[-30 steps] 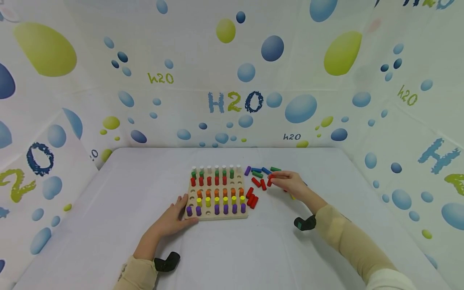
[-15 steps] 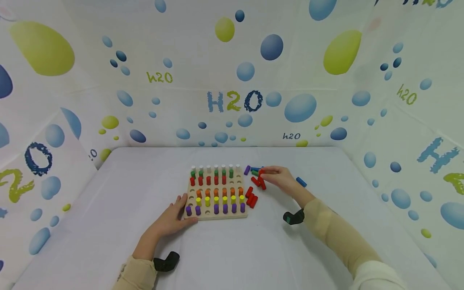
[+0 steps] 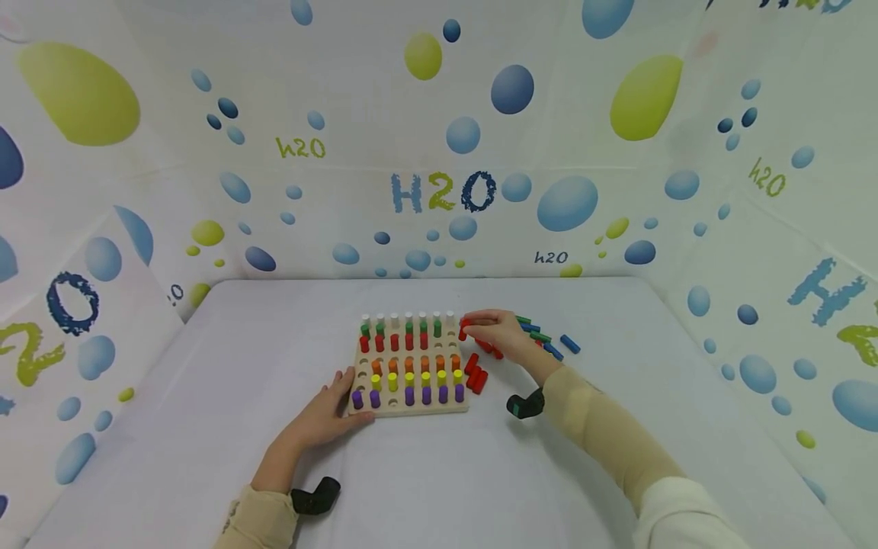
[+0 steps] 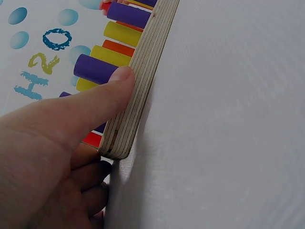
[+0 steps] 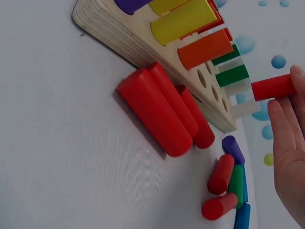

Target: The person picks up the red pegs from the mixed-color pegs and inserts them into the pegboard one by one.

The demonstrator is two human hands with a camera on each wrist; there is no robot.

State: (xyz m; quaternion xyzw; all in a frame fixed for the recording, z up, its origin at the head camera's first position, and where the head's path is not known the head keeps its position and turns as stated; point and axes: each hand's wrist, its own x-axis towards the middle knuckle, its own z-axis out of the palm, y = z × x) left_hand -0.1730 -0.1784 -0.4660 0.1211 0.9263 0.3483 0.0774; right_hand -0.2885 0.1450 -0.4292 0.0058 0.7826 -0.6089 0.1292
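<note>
Five red pegs [image 3: 394, 342] — in pegboard [image 3: 411, 413]

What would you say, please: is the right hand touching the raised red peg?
Touching: the right wrist view shows the right hand pinching the raised red peg at one end.

White table [image 3: 439, 473] (pegboard [image 3: 418, 412], loose pegs [image 3: 482, 382])

Back wall [image 3: 377, 99]: big "H2O" [image 3: 444, 191] in the middle, green "h2O" [image 3: 300, 147] at its left, dark "h2O" [image 3: 552, 258] lower at its right
Left wall [image 3: 62, 187]: large "2O" [image 3: 26, 352]
Right wall [image 3: 789, 236]: green "h2O" [image 3: 767, 180] and large "H" [image 3: 826, 292]
</note>
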